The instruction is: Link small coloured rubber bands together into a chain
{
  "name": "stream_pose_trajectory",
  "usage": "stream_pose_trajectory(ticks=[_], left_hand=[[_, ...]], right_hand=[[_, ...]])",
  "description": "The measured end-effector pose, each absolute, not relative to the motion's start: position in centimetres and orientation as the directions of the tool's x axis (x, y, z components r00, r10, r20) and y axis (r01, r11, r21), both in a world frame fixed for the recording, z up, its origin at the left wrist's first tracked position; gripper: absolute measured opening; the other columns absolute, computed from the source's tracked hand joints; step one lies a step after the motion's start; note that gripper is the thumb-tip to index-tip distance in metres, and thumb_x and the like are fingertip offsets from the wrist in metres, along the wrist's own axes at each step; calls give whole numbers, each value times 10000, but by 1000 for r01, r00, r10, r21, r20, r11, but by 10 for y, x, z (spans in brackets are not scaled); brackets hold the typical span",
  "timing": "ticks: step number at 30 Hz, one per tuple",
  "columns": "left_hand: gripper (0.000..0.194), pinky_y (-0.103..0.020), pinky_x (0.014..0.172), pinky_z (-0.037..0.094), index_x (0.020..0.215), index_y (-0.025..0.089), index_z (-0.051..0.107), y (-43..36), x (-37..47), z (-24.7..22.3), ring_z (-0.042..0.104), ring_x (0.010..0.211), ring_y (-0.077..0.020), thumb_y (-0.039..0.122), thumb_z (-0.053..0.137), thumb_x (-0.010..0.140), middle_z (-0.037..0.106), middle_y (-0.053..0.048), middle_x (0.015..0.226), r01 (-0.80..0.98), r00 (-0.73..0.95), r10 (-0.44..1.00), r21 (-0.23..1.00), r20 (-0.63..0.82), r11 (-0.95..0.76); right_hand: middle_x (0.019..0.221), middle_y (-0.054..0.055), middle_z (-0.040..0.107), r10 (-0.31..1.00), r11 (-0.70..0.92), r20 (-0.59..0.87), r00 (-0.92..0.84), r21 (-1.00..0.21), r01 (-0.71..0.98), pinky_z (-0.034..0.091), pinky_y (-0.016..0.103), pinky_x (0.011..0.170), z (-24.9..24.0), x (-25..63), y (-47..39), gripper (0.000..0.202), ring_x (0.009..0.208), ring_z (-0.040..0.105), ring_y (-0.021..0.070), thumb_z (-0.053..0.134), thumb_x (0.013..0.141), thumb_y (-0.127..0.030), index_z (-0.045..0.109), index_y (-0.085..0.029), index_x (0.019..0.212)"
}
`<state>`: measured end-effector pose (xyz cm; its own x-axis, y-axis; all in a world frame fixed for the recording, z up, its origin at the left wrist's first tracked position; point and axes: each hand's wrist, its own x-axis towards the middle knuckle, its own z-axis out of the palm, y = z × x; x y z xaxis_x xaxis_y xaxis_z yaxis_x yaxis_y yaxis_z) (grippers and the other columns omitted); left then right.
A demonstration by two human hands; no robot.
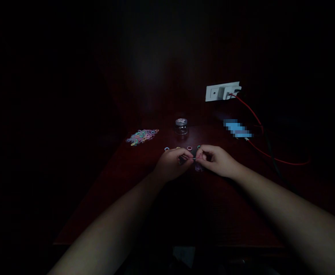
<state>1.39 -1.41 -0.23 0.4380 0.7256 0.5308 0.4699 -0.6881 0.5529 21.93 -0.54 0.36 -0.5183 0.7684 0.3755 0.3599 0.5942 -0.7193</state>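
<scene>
My left hand point(170, 164) and my right hand point(218, 161) meet over the dark red table, fingertips pinched close together. Stretched between them is a thin, pale pinkish elastic band point(194, 158); its exact form is too small to make out. Just beyond my fingers lie small coloured hair ties in a row: a blue one point(166, 149), a yellow one partly hidden by my left hand, a pink one point(189, 148) and a green one point(199, 147) by my right hand. Below the fingertips sits a little bunch of purple bands point(198, 167).
A loose pile of multicoloured bands point(142, 136) lies at the left on the table point(144, 198). A small lidded clear jar point(181, 125) stands behind my hands. At right, a red cable point(270, 156) runs from a wall socket point(213, 93) to a blurred-out blue device point(237, 129).
</scene>
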Motion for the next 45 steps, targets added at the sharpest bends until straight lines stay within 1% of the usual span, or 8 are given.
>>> stream_pose_trajectory(ticks=[7,12,17,25,33,37,41,45], left_hand=[[110,-220,647,463,846,185,667,-18,14,4,609,717,-120,260,585,842,673,-16,789,493,464,718,522,519,-696],[97,-226,648,462,846,186,655,-18,15,3,607,709,-119,253,586,839,674,-13,785,490,466,701,502,540,-713],[84,-234,666,472,861,185,643,-18,16,2,619,720,-120,243,591,831,678,-12,789,466,464,694,514,551,-720],[91,-252,686,486,864,184,648,-19,16,5,622,747,-131,222,578,820,676,-26,818,493,448,704,505,551,-709],[151,-240,678,491,940,182,638,-20,15,4,636,756,-129,204,586,800,689,-28,854,456,450,715,551,534,-699],[179,-234,684,491,979,185,636,-20,15,3,640,792,-127,205,582,809,691,-31,898,437,458,694,539,556,-720],[121,-235,665,484,922,192,651,-18,15,1,612,729,-111,222,571,836,684,-22,859,451,452,686,518,570,-727],[102,-226,651,479,894,192,661,-17,16,1,614,731,-107,237,582,848,696,-20,870,465,416,711,539,567,-702]], right_hand=[[585,-22,521,764,591,364,-534,-726,352,361,219,502,5,218,-7,120,520,452,93,607,797,-269,581,-152,802],[587,-17,518,760,593,365,-538,-728,344,360,220,508,6,218,-9,148,528,451,95,585,824,-292,589,-149,788],[592,-15,526,757,600,383,-529,-728,332,367,221,521,5,219,-9,156,533,460,95,581,832,-299,586,-151,782],[580,-12,534,757,605,401,-515,-727,323,359,224,504,5,220,-9,188,514,462,98,610,818,-336,593,-153,776],[601,-11,525,762,600,399,-510,-733,321,366,226,528,5,219,-9,193,544,454,101,594,834,-345,587,-157,792],[597,-16,503,772,585,393,-500,-747,316,354,224,522,3,219,-8,206,544,435,98,584,838,-354,587,-156,782],[618,-10,514,766,590,390,-511,-741,320,362,226,532,2,220,-7,198,562,446,101,588,834,-351,593,-158,789],[606,-10,508,767,586,389,-510,-749,311,359,219,516,5,219,-9,184,557,440,96,584,835,-332,592,-151,804]])
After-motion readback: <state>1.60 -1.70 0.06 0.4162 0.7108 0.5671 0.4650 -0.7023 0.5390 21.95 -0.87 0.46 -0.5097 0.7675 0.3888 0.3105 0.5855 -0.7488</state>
